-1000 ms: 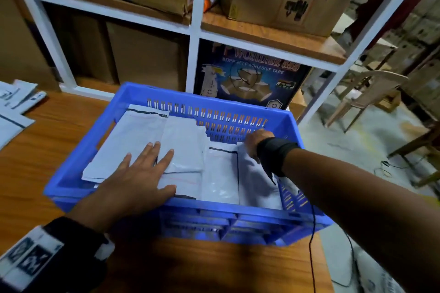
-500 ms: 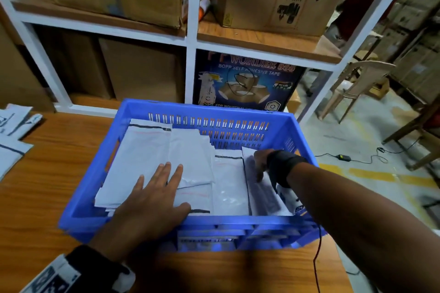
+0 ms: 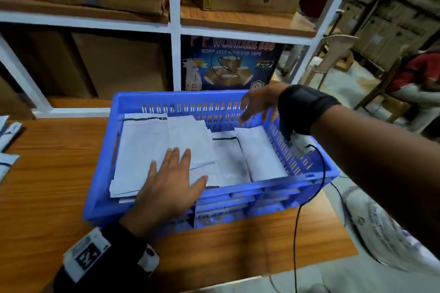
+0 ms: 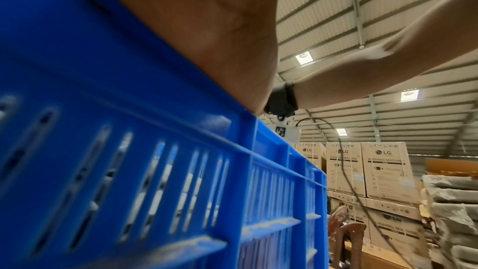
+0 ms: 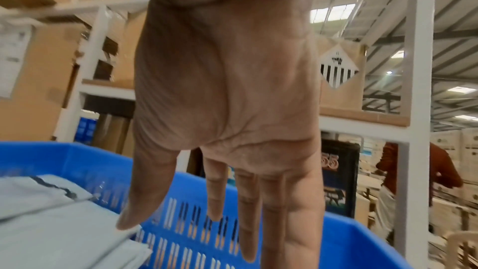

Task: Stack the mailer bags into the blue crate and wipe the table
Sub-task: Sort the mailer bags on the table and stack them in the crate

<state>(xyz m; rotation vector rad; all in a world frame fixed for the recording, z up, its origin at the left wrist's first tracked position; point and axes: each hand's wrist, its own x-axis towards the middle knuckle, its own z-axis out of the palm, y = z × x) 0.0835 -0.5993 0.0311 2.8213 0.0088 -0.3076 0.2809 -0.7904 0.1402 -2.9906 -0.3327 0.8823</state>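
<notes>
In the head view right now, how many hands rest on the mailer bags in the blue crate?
1. The left hand lies flat on the mailer bags in the blue crate. The right hand hovers open above the far right corner, touching nothing.

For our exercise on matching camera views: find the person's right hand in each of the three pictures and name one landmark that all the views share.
Head: the right hand hovers open above the far right corner of the blue crate.
Left wrist: only its strapped wrist and forearm show, right of centre; the hand itself is hidden.
Right wrist: the right hand fills the centre, fingers straight.
Shared landmark: the blue crate's slotted wall.
</notes>
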